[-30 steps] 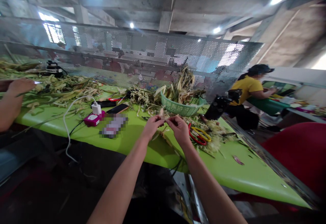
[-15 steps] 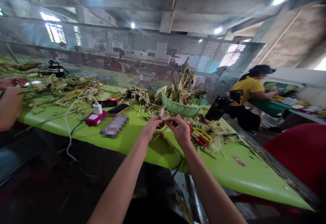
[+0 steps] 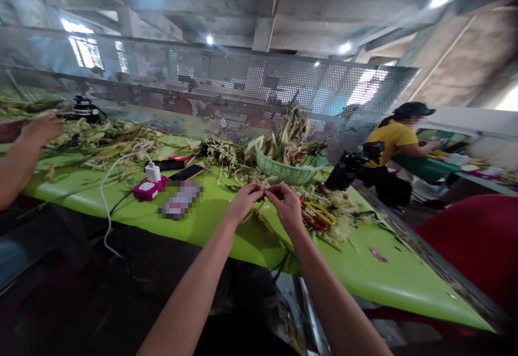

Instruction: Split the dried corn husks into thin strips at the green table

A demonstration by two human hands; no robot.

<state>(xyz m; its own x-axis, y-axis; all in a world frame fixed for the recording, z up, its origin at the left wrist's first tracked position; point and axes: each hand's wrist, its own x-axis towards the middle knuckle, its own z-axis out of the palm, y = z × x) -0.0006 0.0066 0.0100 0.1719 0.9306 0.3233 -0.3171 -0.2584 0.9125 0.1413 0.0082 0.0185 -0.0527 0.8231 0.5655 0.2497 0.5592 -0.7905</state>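
My left hand (image 3: 244,203) and my right hand (image 3: 288,204) meet above the front of the green table (image 3: 243,245). Both are closed, fingertips pinching a small pale piece of dried corn husk (image 3: 263,186) between them; most of it is hidden by the fingers. Below them, a thin husk strip (image 3: 265,221) trails over the table. Close to my right hand lie red-handled scissors (image 3: 314,223) and a yellow-handled tool (image 3: 321,211), beside a heap of pale fibres (image 3: 351,213). Just behind the hands, a green plastic basket (image 3: 279,170) holds dry husks.
To the left are a pink power socket (image 3: 146,190) with a white charger (image 3: 152,172), its cable hanging over the edge, and a phone (image 3: 186,173). Husk scraps (image 3: 117,140) cover the back left. A co-worker's hand (image 3: 44,129) is at far left; a person in yellow (image 3: 390,140) sits right.
My hands have drawn closer together at the fingertips, and less of the husk piece shows above them. The co-worker's hand at the left has moved right and up.
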